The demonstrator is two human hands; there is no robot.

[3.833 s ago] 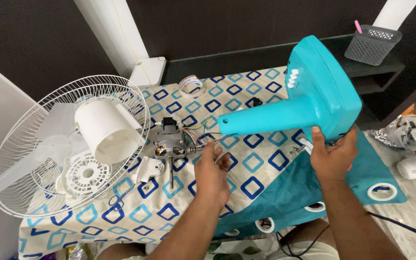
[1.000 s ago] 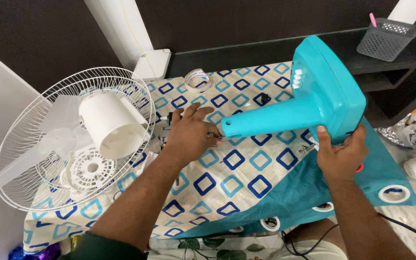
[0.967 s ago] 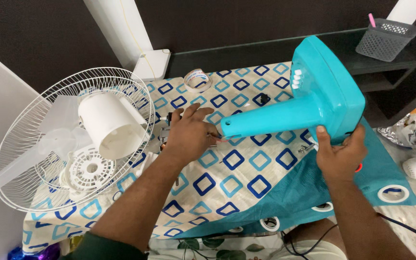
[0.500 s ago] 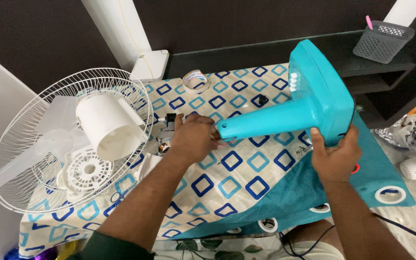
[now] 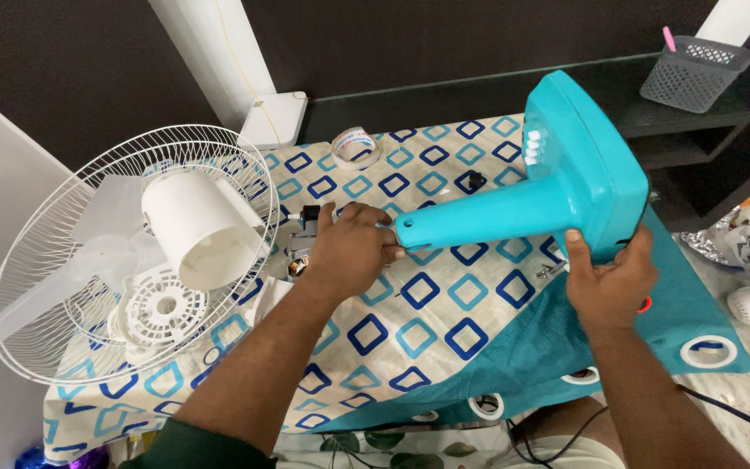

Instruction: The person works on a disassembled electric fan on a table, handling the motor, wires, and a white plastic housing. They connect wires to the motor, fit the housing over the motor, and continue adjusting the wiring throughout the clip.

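Our right hand (image 5: 608, 280) grips the base of the turquoise fan stand (image 5: 557, 191), tilted above the patterned cloth's (image 5: 410, 347) right edge. Our left hand (image 5: 351, 252) closes over the metal motor assembly (image 5: 299, 252) mid-cloth, beside the white fan grille (image 5: 123, 252).

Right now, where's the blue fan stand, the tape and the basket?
fan stand (image 5: 566, 195), head view, on its wide base.
tape (image 5: 355, 148), head view, on the roll's rim.
basket (image 5: 694, 76), head view, on its mesh wall.
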